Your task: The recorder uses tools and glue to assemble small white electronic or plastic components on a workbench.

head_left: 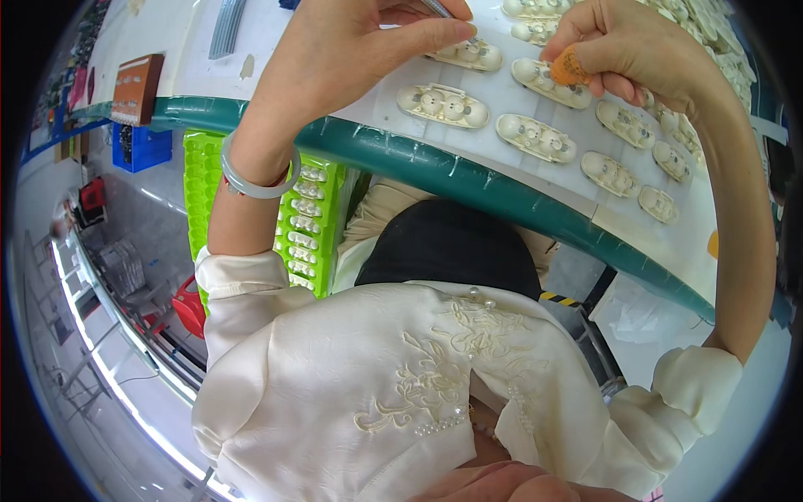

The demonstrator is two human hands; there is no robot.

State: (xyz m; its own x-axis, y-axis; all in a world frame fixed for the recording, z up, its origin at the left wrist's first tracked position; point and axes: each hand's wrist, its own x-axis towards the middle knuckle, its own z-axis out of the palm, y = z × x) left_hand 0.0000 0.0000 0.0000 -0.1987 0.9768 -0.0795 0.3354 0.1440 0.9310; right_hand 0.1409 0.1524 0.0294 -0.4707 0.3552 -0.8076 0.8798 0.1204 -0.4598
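Note:
My left hand (376, 38) is closed at the table's far side, thumb and fingers round a thin grey ribbed rod (437, 7). Under its thumb lies a cream oval plastic housing (468, 55) with round domes. Farther right, my right hand (627, 52) pinches down at another oval housing (535, 74). An orange finger cot (570, 67) covers one of its fingertips. Whatever those fingertips hold is hidden. Nearer me, several similar housings lie in loose rows, among them one at the left (442, 106) and one in the middle (536, 138).
A green edge (468, 171) borders the white table. Grey rods (227, 29) lie at the far left, near a brown block (137, 89). Cream parts are heaped (711, 29) at the far right. Below the table stand a bright green tray (201, 180) of parts and a blue bin (144, 149).

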